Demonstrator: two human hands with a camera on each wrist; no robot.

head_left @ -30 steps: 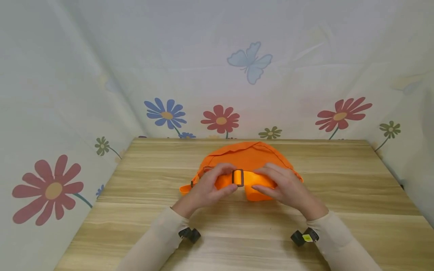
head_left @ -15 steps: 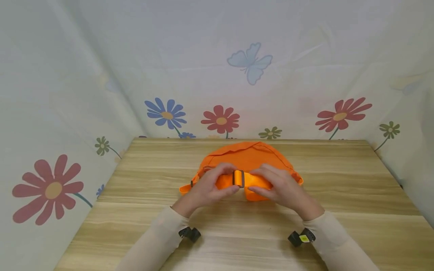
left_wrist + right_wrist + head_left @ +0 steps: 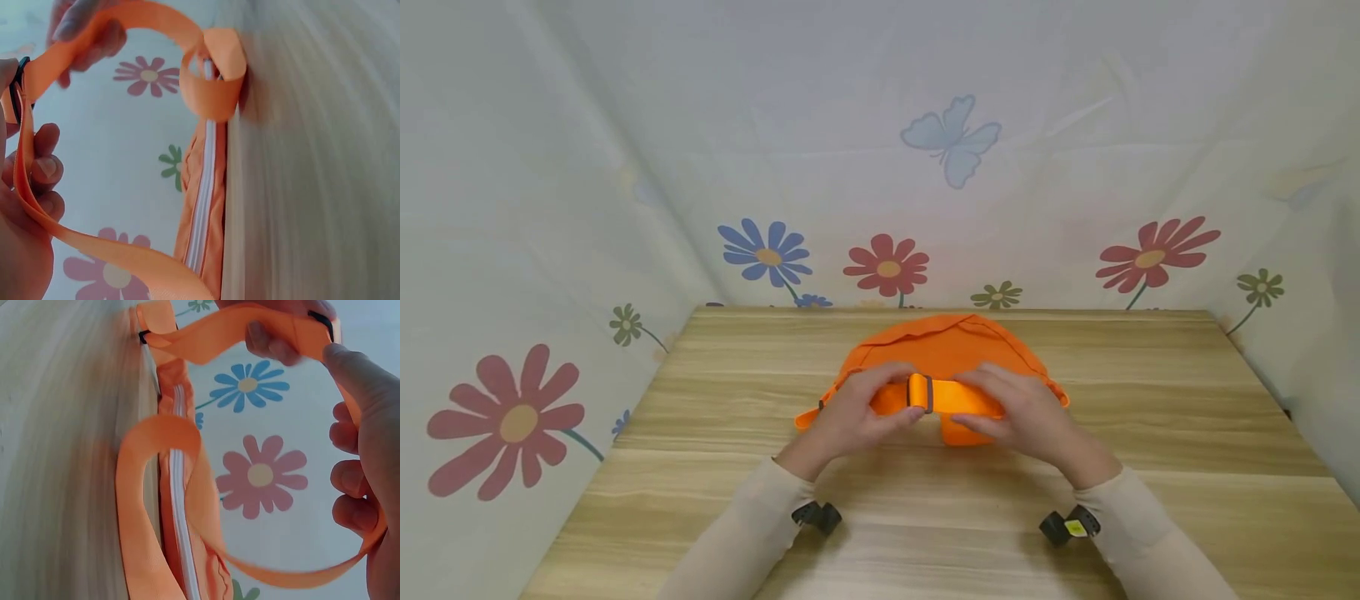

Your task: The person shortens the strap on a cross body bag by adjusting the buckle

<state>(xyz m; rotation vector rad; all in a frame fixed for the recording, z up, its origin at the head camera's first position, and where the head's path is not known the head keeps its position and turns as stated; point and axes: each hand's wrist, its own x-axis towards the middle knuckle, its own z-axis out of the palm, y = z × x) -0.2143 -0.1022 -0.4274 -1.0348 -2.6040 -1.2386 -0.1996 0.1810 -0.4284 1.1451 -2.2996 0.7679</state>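
Observation:
An orange fabric bag [image 3: 955, 346] with a white zipper [image 3: 203, 200] lies on the wooden table. Its orange strap [image 3: 958, 397] is lifted in front of the bag, with a dark slide buckle [image 3: 929, 394] at the middle. My left hand [image 3: 857, 412] pinches the strap at the buckle, thumb below and fingers above. To the right of the buckle, my right hand [image 3: 1026, 417] grips the strap between thumb and fingers. A loop of strap [image 3: 134, 487] hangs down by the zipper in the right wrist view.
The wooden table [image 3: 715, 500] ends at a pale curtain [image 3: 820, 125] printed with flowers and a butterfly. Curtain also runs along the left and right sides. Black wrist cameras are strapped on both sleeves.
The buckle has shifted slightly left along with my left hand, and the strap right of it looks straighter. My right hand has moved a little left. The bag stays in place.

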